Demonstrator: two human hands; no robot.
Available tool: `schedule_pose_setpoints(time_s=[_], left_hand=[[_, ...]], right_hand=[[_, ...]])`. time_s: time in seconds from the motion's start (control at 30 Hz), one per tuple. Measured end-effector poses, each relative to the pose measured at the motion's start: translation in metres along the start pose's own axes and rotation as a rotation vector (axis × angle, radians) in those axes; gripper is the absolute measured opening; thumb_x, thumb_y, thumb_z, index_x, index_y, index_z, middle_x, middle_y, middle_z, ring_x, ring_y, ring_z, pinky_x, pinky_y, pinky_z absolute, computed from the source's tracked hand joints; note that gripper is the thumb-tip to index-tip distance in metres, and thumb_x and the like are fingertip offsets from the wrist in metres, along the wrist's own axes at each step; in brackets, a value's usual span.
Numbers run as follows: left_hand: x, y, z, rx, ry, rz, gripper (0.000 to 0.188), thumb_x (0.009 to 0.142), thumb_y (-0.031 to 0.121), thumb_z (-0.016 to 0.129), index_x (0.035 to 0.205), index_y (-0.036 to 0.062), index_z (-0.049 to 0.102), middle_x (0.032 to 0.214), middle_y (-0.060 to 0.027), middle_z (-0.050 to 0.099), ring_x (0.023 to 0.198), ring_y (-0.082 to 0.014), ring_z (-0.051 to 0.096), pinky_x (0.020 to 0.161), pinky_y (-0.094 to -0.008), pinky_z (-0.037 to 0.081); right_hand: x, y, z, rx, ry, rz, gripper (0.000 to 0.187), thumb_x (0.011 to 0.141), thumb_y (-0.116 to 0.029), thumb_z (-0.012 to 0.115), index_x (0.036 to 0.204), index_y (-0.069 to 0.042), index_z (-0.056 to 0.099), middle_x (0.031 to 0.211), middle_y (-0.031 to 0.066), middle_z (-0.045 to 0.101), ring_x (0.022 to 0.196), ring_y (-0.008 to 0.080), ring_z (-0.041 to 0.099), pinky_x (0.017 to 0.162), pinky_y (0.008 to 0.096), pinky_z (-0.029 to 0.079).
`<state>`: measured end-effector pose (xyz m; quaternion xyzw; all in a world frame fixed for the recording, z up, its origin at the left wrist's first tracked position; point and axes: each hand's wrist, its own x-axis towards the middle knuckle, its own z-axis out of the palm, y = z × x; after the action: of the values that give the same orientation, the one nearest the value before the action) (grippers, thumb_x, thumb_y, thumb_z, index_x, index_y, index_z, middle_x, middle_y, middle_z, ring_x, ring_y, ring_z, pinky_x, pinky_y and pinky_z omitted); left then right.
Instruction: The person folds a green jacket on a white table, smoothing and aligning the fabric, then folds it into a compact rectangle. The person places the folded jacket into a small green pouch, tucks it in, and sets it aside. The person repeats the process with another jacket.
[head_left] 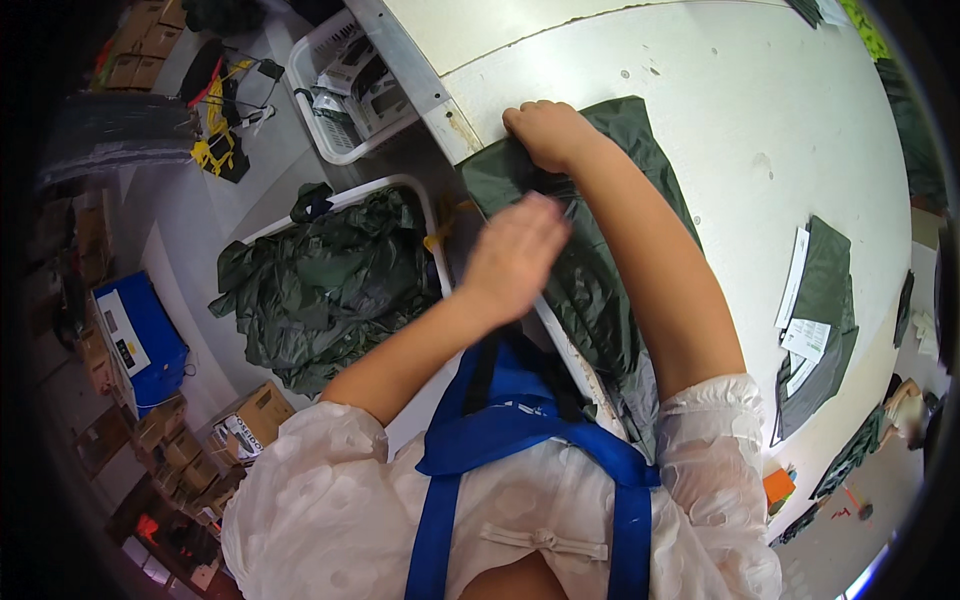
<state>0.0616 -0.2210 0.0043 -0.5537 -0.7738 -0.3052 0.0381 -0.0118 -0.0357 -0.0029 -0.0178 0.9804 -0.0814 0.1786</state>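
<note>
A dark green sheet of thin, shiny fabric (590, 260) lies along the left edge of the white table (770, 120), partly folded and wrinkled toward my body. My right hand (552, 135) rests at its far end near the table corner, with fingers curled down on the fabric. My left hand (515, 255) is smeared by motion over the table's left edge; its fingers look stretched out, and nothing shows in it. Whether its fingertips touch the fabric I cannot tell.
Left of the table, a white bin (432, 215) overflows with crumpled dark green fabric (330, 285). Beyond it stands a white basket (345, 155) of packets. Folded green pieces with white paper slips (806, 340) lie at the table's right. Cardboard boxes (262, 415) and a blue box (150, 340) sit lower left.
</note>
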Motion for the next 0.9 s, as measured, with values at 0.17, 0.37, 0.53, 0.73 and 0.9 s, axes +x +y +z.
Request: schedule_pose_setpoints(time_s=[0.17, 0.37, 0.53, 0.73, 0.9], left_hand=[[-0.006, 0.113, 0.059, -0.505, -0.331, 0.263, 0.052, 0.079, 0.038, 0.066, 0.121, 0.0083, 0.054, 0.131, -0.0177, 0.043, 0.123, -0.0411, 0.038, 0.102, -0.0537, 0.032], [-0.03, 0.12, 0.085, -0.295, -0.378, 0.113, 0.073, 0.081, 0.046, 0.065, 0.142, 0.0213, 0.035, 0.151, -0.0206, 0.013, 0.131, -0.0567, 0.016, 0.107, -0.0606, 0.02], [0.022, 0.162, 0.019, -1.455, -0.447, -0.212, 0.051, 0.093, 0.028, 0.053, 0.136, 0.0026, 0.041, 0.137, -0.016, 0.043, 0.125, -0.0289, 0.043, 0.104, -0.0417, 0.037], [-0.011, 0.311, 0.041, -1.608, -0.847, -0.288, 0.046, 0.096, 0.024, 0.048, 0.135, 0.0001, 0.043, 0.136, -0.0141, 0.048, 0.121, -0.0237, 0.049, 0.102, -0.0364, 0.042], [-0.037, 0.341, 0.089, -0.94, -0.657, 0.051, 0.047, 0.096, 0.026, 0.049, 0.135, 0.0002, 0.042, 0.137, -0.014, 0.046, 0.123, -0.0242, 0.047, 0.103, -0.0366, 0.04]], right_hand=[[-0.017, -0.007, -0.019, 0.13, 0.023, -0.049, 0.018, 0.074, -0.003, 0.054, 0.09, -0.008, 0.061, 0.096, 0.0125, 0.062, 0.091, 0.0346, 0.06, 0.077, 0.0422, 0.049], [-0.191, 0.002, -0.114, 0.168, 0.415, -0.349, 0.015, 0.067, -0.001, 0.058, 0.078, -0.004, 0.049, 0.08, 0.0124, 0.054, 0.08, 0.035, 0.056, 0.067, 0.043, 0.045], [-0.399, -0.007, -0.125, -0.008, 0.37, -0.272, 0.013, 0.069, -0.016, 0.056, 0.071, -0.008, 0.046, 0.073, 0.0061, 0.047, 0.072, 0.0267, 0.052, 0.061, 0.0358, 0.043], [-0.573, -0.036, -0.081, -0.033, 0.644, -0.14, 0.015, 0.065, -0.021, 0.056, 0.069, -0.01, 0.047, 0.072, 0.0035, 0.047, 0.075, 0.0234, 0.054, 0.063, 0.0333, 0.045], [-0.69, -0.056, -0.061, -0.133, 0.672, -0.031, 0.017, 0.062, -0.02, 0.058, 0.067, -0.011, 0.044, 0.072, 0.0042, 0.044, 0.077, 0.0237, 0.055, 0.062, 0.0342, 0.046]])
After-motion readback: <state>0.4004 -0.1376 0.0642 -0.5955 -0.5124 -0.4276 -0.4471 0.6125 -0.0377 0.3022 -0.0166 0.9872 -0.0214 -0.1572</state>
